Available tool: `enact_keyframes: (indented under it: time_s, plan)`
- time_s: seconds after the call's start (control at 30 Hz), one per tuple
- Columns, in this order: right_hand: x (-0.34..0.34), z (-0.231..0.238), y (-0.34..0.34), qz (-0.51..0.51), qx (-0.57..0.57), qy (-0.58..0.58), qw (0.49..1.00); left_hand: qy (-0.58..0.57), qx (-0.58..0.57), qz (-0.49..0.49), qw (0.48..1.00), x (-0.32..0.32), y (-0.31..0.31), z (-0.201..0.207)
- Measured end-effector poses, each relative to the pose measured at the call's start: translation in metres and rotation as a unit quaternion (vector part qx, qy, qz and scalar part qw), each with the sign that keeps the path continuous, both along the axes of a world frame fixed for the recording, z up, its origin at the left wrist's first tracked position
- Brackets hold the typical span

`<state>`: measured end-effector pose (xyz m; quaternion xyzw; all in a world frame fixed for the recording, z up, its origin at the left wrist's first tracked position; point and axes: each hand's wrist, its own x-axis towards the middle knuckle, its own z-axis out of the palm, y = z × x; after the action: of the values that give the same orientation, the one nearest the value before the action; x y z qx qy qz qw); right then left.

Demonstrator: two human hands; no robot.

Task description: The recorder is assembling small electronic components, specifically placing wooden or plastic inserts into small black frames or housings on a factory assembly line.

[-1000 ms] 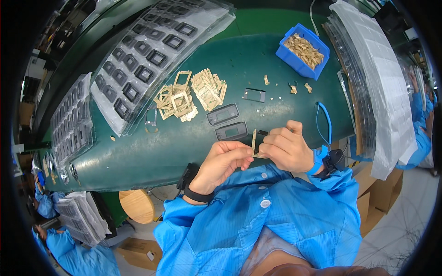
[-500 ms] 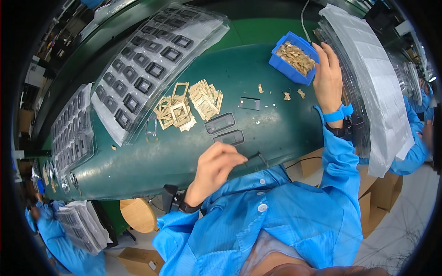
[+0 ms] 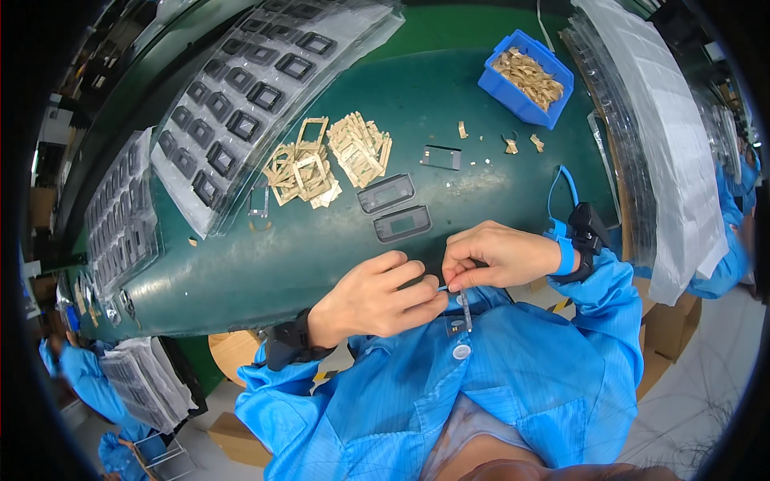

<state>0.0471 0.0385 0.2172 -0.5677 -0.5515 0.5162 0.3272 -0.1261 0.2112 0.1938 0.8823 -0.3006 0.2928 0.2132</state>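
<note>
My left hand and my right hand meet at the near edge of the green table, close to my blue coat. Between their fingertips they pinch a small thin strip-like piece that hangs down from the fingers. Both hands are closed around it. Just beyond the hands lie two dark rectangular frames side by side. Further back sits a pile of tan cardboard frames.
A blue bin of tan scraps stands at the back right, with loose scraps near it. Clear trays of dark frames lie at the back left, more trays at the left. Stacked clear sheets fill the right side.
My right hand has come back from the blue bin to the near edge and joined the left hand. Both now pinch the small thin piece.
</note>
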Motion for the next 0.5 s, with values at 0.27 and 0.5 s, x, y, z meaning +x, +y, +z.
enact_keyframes:
  time_s: [0.27,0.5]
  plan:
    - [-0.002,-0.01,-0.003,0.027,0.029,0.003,0.999,0.029,-0.008,0.014,0.999,-0.004,0.007,-0.006]
    - [-0.006,-0.043,-0.023,-0.308,-0.077,0.113,0.942,0.159,-0.116,0.346,0.917,-0.015,0.011,-0.033]
